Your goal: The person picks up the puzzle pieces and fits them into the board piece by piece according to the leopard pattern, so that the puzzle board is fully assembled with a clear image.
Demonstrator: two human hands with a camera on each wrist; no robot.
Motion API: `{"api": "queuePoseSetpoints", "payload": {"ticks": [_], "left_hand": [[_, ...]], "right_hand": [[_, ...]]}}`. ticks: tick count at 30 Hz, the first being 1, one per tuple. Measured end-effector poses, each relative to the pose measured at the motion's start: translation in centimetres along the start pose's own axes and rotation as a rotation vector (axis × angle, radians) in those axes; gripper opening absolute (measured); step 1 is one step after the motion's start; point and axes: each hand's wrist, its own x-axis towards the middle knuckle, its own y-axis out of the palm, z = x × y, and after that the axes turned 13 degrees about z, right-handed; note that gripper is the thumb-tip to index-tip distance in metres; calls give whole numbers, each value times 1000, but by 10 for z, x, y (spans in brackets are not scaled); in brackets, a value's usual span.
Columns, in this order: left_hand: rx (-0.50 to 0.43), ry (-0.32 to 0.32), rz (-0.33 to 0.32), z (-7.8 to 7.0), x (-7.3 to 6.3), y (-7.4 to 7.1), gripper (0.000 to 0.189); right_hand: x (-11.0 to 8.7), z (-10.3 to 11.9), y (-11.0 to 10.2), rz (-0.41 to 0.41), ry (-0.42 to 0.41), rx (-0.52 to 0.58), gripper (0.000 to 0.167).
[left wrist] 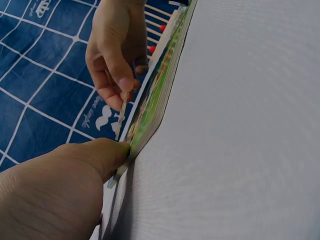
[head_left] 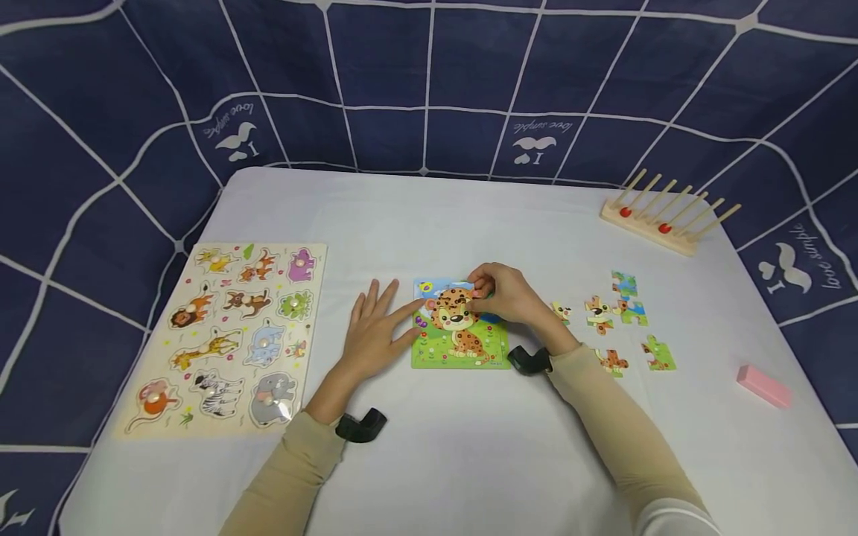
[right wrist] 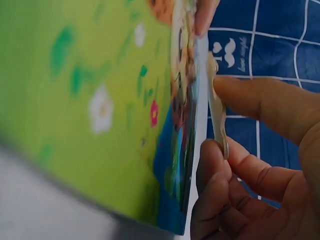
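White tabletop [head_left: 469, 447] on cam, left hand [head_left: 372, 327] splayed against puzzle board [head_left: 425, 357], right hand [head_left: 503, 292] pinching piece [right wrist: 217, 112]: I'd match edges, then press.

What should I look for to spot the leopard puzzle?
On the white table, look between the large animal board on the left and the loose jigsaw pieces on the right. The small rectangular leopard puzzle lies there. Unlike the board's many separate animals, it pictures one spotted leopard sitting on green.
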Motion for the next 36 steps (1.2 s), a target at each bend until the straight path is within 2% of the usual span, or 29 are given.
{"api": "queuePoseSetpoints", "payload": {"ticks": [7, 18, 30, 36], "left_hand": [[-2, -4, 7, -1, 0, 0, 48], [9, -3, 3, -1, 1, 1, 47], [2, -2, 5, -2, 0, 0, 47], [-1, 20, -21, -1, 0, 0, 47]], "right_hand": [[2, 5, 4, -2, -10, -20, 39], [2, 4, 9, -37, -14, -149, 36], [2, 0, 11, -58, -53, -110, 31], [4, 0, 11, -47, -58, -113, 25]]}}
